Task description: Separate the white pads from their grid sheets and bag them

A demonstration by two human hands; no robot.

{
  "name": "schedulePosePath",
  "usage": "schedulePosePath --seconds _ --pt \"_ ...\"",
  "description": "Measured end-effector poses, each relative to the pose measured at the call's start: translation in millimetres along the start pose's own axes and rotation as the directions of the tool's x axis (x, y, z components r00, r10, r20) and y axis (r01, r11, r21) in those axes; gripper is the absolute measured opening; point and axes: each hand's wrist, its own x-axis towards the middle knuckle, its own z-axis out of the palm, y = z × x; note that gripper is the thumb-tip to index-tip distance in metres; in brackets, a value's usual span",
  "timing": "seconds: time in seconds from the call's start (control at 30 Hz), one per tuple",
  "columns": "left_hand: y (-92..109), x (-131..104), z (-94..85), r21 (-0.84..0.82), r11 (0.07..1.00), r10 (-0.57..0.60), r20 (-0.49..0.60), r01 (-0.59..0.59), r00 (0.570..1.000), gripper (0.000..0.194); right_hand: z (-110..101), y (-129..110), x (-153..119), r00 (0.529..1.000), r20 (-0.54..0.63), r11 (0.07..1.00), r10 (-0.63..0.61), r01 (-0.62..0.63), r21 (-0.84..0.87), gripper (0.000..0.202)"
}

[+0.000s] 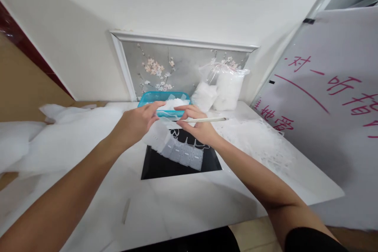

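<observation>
My left hand [140, 122] is closed in a pinch over the upper end of a strip of translucent white pieces [180, 151]. The strip slants down to the right over a black mat [156, 167], and its lower pieces have small slots. Thin white cord [174, 133] loops along its upper edge. Opposite, my right hand [197, 124] is closed with a slender white stick [214, 119] lying across its fingers, pointing right. A fine white strand runs between both hands. What exactly the fingertips grip is blurred.
Behind my hands stands a blue basket [162, 95] of white pieces. Plastic bags of white material [230, 90] lean at the back wall. A loose white pile [256, 141] lies right, large white bundles [71, 138] left. A whiteboard [325, 126] with red writing flanks the table [183, 201].
</observation>
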Motion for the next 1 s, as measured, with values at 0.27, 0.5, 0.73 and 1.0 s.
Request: schedulePosePath --seconds 0.27,0.5,0.73,1.0 --pt "31 -66 73.0 -0.057 0.994 0.101 0.231 -0.09 0.968 0.023 3 16 -110 0.895 0.117 0.899 0.431 -0.437 0.022 0.018" --pt "110 -113 112.2 -0.474 0.817 0.455 0.177 -0.329 0.873 0.032 6 6 -150 0.861 0.148 0.871 0.487 -0.49 -0.013 0.015" --pt "107 -113 114.9 -0.458 0.839 0.436 0.24 -0.295 0.867 0.038 3 10 -155 0.877 0.182 0.892 0.445 -0.451 -0.008 0.015" --pt "110 -117 117.4 -0.461 0.843 0.422 0.249 -0.276 0.872 0.033 2 12 -155 0.871 0.2 0.892 0.448 -0.451 -0.033 0.014"
